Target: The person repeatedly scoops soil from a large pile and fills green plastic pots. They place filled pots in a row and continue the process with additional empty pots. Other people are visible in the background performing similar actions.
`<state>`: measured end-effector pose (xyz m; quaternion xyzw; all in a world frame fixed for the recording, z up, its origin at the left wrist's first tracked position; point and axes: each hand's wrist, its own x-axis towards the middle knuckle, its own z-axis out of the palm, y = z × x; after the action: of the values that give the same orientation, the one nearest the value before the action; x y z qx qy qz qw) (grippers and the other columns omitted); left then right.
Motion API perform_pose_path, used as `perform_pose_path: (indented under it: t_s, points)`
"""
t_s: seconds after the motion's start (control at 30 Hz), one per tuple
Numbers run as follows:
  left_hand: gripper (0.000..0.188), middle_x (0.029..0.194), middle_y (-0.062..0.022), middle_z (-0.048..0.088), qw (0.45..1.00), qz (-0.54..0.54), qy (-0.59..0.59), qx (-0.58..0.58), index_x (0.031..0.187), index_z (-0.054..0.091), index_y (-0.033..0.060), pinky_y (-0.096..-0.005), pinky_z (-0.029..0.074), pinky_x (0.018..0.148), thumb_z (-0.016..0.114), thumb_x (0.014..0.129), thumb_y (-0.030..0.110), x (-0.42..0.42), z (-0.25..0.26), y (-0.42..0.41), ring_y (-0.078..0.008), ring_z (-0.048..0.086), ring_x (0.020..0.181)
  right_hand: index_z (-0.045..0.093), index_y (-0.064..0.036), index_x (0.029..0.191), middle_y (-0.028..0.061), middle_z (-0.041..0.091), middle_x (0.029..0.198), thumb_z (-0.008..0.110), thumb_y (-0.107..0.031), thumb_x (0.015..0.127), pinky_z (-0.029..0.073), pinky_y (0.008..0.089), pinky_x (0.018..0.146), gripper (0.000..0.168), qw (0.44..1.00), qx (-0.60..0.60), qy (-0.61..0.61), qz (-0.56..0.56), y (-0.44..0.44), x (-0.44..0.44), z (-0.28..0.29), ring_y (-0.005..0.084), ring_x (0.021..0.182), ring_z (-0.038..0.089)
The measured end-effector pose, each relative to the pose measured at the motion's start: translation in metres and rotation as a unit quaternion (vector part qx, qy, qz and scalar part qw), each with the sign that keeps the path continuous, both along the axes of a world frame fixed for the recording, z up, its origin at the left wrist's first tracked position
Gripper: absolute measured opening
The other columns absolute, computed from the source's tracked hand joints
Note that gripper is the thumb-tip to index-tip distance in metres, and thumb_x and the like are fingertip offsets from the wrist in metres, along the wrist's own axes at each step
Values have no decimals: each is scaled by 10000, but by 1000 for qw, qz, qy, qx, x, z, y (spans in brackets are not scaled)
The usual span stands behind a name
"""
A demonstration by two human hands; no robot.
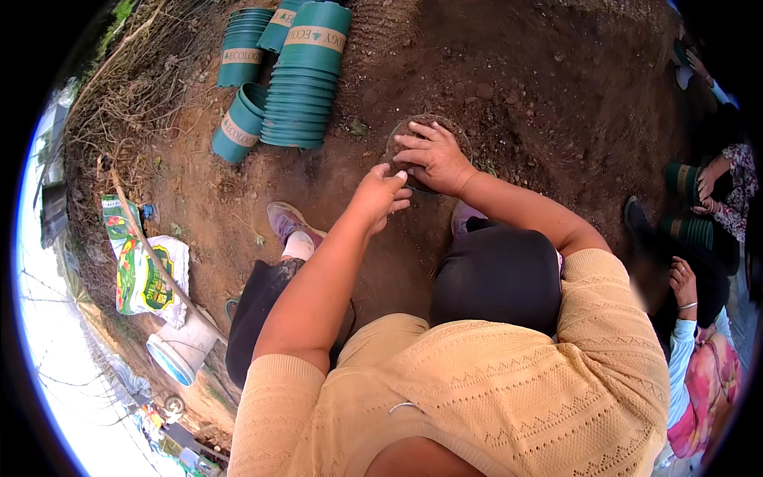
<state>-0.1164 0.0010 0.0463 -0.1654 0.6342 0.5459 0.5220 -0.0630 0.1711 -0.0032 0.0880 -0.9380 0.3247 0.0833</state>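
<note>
A round plastic pot (390, 142) with a thin green rim stands on the ground before me, filled with dark soil. My right hand (438, 154) lies palm down over the soil, its fingers spread and pointing left across the pot. At the pot's near left rim is my left hand (384, 194), fingers loosely bent and apart, nothing visible in them. Whether it touches the rim is hard to tell. Both hands hide much of the soil and the near rim.
Stacked green nursery pots (298, 107) lie at upper left, beside a smaller upright stack (239, 50) and a tilted pot (237, 128). Loose dark soil (536, 77) spreads ahead. A printed sack (152, 274), wooden pole (158, 259) and white bucket (185, 352) lie left. Co-workers sit right, one holding a pot (681, 177).
</note>
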Motion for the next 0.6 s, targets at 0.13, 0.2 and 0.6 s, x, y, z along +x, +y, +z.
perform_pose_path:
  t_s: [0.13, 0.2, 0.6]
  points:
    - [730, 1387, -206, 321, 1000, 7, 7, 28, 1472, 122, 52, -465, 482, 900, 573, 912, 180, 20, 25, -16, -348, 520, 1119, 659, -227, 1017, 27, 539, 1299, 623, 25, 663, 409, 409, 1000, 435, 998, 54, 1, 22, 9, -8, 1, 292, 1218, 463]
    - [733, 1394, -221, 350, 1000, 10, 10, 26, 1478, 120, 66, -454, 492, 878, 570, 910, 174, 25, 31, -28, -346, 514, 1129, 547, -280, 1262, 99, 376, 1441, 664, 1, 719, 373, 452, 1047, 622, 989, -12, -74, -130, 31, -11, 16, 367, 1244, 412]
    - [522, 1178, -114, 564, 920, -85, 372, 85, 1341, 435, 23, -298, 487, 828, 595, 902, 256, -42, 172, -26, -188, 582, 998, 273, -201, 1455, 192, 621, 1123, 697, -189, 787, 563, 419, 621, 791, 898, 64, -404, -161, 79, -24, 158, 306, 766, 672]
